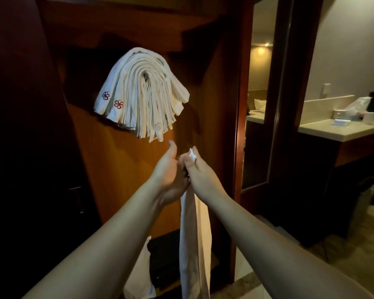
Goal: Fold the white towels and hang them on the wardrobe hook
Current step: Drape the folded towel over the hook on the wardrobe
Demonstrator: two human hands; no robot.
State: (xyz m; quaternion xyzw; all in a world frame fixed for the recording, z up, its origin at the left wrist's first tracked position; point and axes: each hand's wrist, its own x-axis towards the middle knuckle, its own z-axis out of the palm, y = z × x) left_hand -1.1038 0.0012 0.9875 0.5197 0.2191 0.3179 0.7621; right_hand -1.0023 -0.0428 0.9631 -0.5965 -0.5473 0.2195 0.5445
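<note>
- A dark cabinet door [20, 147] stands far left, with a small metal handle [79, 199] low down.
- On the wood panel [121, 180] hangs a thick stack [138, 93] of folded white towels, draped over the hook [145, 77], which barely shows in the fold.
- Low down, a second white cloth [141, 272] lies near the wardrobe floor; half hidden by the arm, it may be another towel waiting.
- The left hand [171, 171] is raised just below the stack, thumb up, fingers curled in against the towel's top. Whether they truly clasp it I cannot tell, as the other hand covers them.
- The towel [189, 234] in work hangs straight down between the arms as a long narrow strip, folded lengthwise.
- The right hand [200, 171] pinches the towel's top end between thumb and fingers, a small tuft poking above.
- To do this step well, I would say match the two ends and keep the edges even, so the strip halves cleanly. Then lift the fold over the hook, outside the towels already there, without dragging them off.
- Right of the door frame [240, 104], a pale counter [337, 130] holds a plastic bag [357, 106] and small items.
</note>
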